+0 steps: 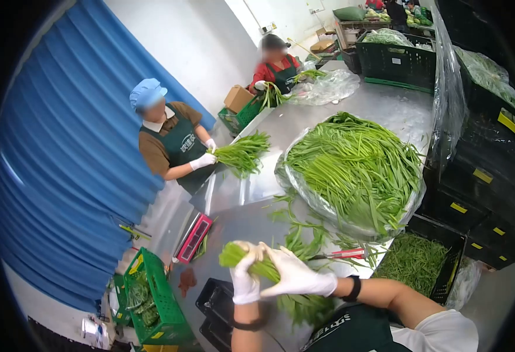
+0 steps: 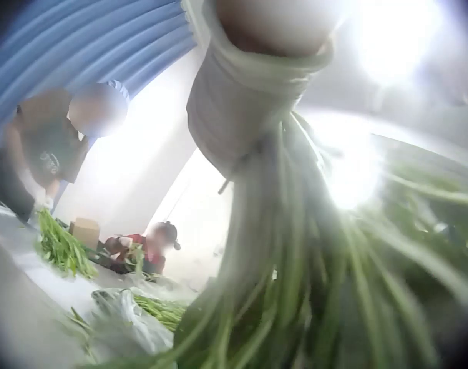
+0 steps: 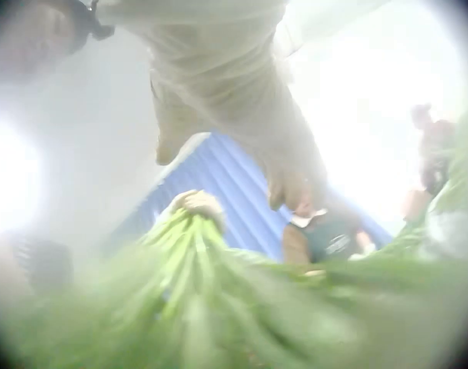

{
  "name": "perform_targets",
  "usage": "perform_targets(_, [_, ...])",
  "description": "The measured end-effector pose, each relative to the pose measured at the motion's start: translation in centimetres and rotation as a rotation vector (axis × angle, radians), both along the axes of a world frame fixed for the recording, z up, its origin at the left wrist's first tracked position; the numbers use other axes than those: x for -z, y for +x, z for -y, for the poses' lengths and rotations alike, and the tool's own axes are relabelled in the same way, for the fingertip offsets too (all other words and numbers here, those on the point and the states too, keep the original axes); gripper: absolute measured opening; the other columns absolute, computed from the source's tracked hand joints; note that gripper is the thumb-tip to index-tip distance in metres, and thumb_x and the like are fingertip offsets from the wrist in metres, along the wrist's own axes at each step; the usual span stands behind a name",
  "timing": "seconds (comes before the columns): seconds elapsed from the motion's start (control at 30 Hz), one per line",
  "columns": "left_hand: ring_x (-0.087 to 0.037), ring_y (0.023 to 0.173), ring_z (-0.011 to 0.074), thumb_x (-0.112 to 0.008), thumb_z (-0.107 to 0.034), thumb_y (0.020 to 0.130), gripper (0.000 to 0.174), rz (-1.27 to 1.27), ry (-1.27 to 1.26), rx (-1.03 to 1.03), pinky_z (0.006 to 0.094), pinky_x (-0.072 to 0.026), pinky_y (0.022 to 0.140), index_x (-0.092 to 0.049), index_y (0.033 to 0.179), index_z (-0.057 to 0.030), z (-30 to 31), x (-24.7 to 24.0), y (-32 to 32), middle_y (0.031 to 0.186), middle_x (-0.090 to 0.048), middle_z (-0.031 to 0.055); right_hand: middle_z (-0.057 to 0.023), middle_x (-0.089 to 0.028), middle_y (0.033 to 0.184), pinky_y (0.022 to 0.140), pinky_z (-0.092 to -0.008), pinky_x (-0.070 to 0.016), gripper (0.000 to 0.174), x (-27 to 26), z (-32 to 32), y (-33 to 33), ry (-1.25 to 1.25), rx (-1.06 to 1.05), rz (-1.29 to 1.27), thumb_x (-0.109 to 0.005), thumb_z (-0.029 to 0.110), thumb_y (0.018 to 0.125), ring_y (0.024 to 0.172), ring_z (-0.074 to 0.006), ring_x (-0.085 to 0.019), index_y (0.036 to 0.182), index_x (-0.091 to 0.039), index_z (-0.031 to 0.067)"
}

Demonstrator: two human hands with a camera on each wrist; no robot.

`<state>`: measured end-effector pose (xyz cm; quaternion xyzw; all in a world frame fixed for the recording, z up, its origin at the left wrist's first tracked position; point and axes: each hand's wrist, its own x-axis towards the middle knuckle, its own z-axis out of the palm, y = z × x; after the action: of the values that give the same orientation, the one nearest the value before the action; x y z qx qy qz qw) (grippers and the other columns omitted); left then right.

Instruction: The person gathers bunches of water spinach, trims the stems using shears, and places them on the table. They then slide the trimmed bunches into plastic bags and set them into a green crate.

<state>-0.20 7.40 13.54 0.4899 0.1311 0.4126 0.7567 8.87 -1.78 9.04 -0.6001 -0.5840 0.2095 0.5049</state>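
While the bunch (image 1: 264, 270) is gripped above the table (image 1: 237, 218) by the left hand (image 1: 247, 280), the right hand (image 1: 297, 274) is positioned close beside it. The right fingers are loosely extended.

Blue curtain (image 1: 64, 158), hung in deep folds, covers the left side of the room in the head view; white wall (image 1: 181, 47) adjoins it, plain in finish, with a small wall fitting (image 1: 268, 27) farther along; metal worktable (image 1: 398, 120), smooth and reflective, runs from foreground toward rear; stacked black crates (image 1: 503, 199) with yellow tags stand along the right side, clear plastic sheeting (image 1: 448, 88) hanging beside them; floor (image 1: 495, 299), greyish, visible at lower right; lighting strong, glare (image 2: 395, 38) washing out the left wrist view's upper right.
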Motion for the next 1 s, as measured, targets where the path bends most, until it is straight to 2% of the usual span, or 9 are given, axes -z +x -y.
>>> perform_targets(0.2, [-0.052, 0.103, 0.0229, -0.072, -0.007, 0.075, 0.037, -0.07, 0.566, 0.013, 0.0441, -0.034, 0.1, -0.046, 0.102, -0.0102, 2.2, -1.0, -4.3, 0.097, -0.054, 0.008, -0.01, -0.059, 0.1, 0.092, -0.0409, -0.0411, 0.055, 1.3, -2.8, -0.2, 0.213, 0.038, 0.034, -0.07, 0.016, 0.066, 0.1, -0.032, -0.055, 0.116, -0.052, 0.0041])
perform_targets(0.3, [-0.039, 0.128, 0.0288, -0.076, -0.014, 0.074, 0.061, -0.299, 0.807, -0.105, 0.0429, -0.0298, 0.107, -0.043, 0.124, -0.0056, 0.3, 2.2, -7.8, 0.127, -0.049, 0.0165, -0.0087, -0.054, 0.089, 0.081, -0.0357, -0.0443, 0.035, 0.8, -3.2, 2.4, 0.504, -0.137, 0.534, -0.062, 0.009, 0.066, 0.089, -0.0258, -0.054, 0.1, -0.055, 0.0068])
perform_targets(0.37, [-0.05, 0.119, 0.0267, -0.063, -0.001, 0.081, 0.056, -0.602, 0.185, 0.057, 0.0403, -0.0392, 0.102, -0.039, 0.132, 0.001, -1.7, 4.3, -9.9, 0.129, -0.049, 0.0166, -0.0072, -0.053, 0.086, 0.081, -0.0349, -0.0441, 0.027, 0.9, -2.8, 2.9, 0.554, -0.194, 0.719, -0.059, 0.011, 0.069, 0.086, -0.0239, -0.054, 0.095, -0.054, 0.0076])
perform_targets(0.53, [-0.056, 0.113, 0.0282, -0.064, -0.034, 0.083, 0.061, -0.763, -0.596, 0.727, 0.0433, -0.0383, 0.103, -0.044, 0.127, 0.0039, -0.9, 8.7, -9.5, 0.119, -0.058, 0.0208, -0.0018, -0.051, 0.08, 0.086, -0.0345, -0.0413, 0.013, 3.1, -2.4, 1.9, 0.665, -0.402, 1.187, -0.052, 0.019, 0.077, 0.082, -0.0191, -0.054, 0.086, -0.051, 0.0102])
perform_targets(0.6, [-0.056, 0.111, 0.0326, -0.066, -0.032, 0.083, 0.069, -0.354, -0.456, 1.054, 0.0431, -0.0419, 0.098, -0.037, 0.132, 0.0075, 2.1, 9.4, -8.0, 0.119, -0.057, 0.0214, -0.0017, -0.051, 0.079, 0.094, -0.0353, -0.0391, 0.013, 3.9, -2.1, 1.8, 0.635, -0.42, 1.201, -0.053, 0.02, 0.077, 0.083, -0.0194, -0.054, 0.086, -0.05, 0.0107])
perform_targets(0.7, [-0.059, 0.088, 0.0259, -0.068, -0.024, 0.08, 0.059, -0.349, -0.522, 0.972, 0.041, -0.0454, 0.089, -0.041, 0.125, 0.0038, 3.1, 13.5, -8.1, 0.091, -0.059, 0.0118, -0.0064, -0.056, 0.094, 0.101, -0.0359, -0.0358, 0.026, 4.6, -1.2, 2.3, 0.461, -0.545, 1.221, -0.054, 0.022, 0.077, 0.099, -0.0202, -0.054, 0.099, -0.053, 0.0079])
perform_targets(0.77, [-0.05, 0.067, 0.0172, -0.066, -0.017, 0.08, 0.043, -0.389, -0.589, 0.875, 0.0374, -0.045, 0.078, -0.046, 0.115, -0.001, 4.2, 12.8, -7.3, 0.073, -0.048, 0.0035, -0.0092, -0.055, 0.115, 0.106, -0.0364, -0.0321, 0.042, 4.5, 0.2, 3.1, 0.582, -0.301, 1.154, -0.054, 0.023, 0.077, 0.118, -0.0201, -0.048, 0.117, -0.052, 0.0086])
perform_targets(0.87, [-0.048, 0.065, 0.0179, -0.066, -0.014, 0.078, 0.037, -0.449, -0.676, 0.793, 0.0385, -0.0417, 0.078, -0.05, 0.11, -0.004, 3.9, 12.8, -6.7, 0.07, -0.045, 0.0034, -0.0068, -0.049, 0.129, 0.107, -0.0356, -0.0312, 0.053, 3.5, 3.6, 4.8, 0.445, -0.174, 1.103, -0.055, 0.023, 0.078, 0.128, -0.019, -0.04, 0.13, -0.046, 0.0135])
perform_targets(1.0, [-0.046, 0.059, 0.0171, -0.066, -0.012, 0.078, 0.029, -0.42, -0.539, 0.748, 0.0351, -0.042, 0.068, -0.051, 0.101, -0.0039, 3.6, 10.1, -5.4, 0.066, -0.045, 0.0031, -0.0063, -0.055, 0.121, 0.097, -0.0348, -0.0402, 0.044, 9.0, 7.5, 5.5, 0.146, -0.004, 0.686, -0.053, 0.023, 0.085, 0.117, -0.0204, -0.049, 0.127, -0.05, 0.0148])
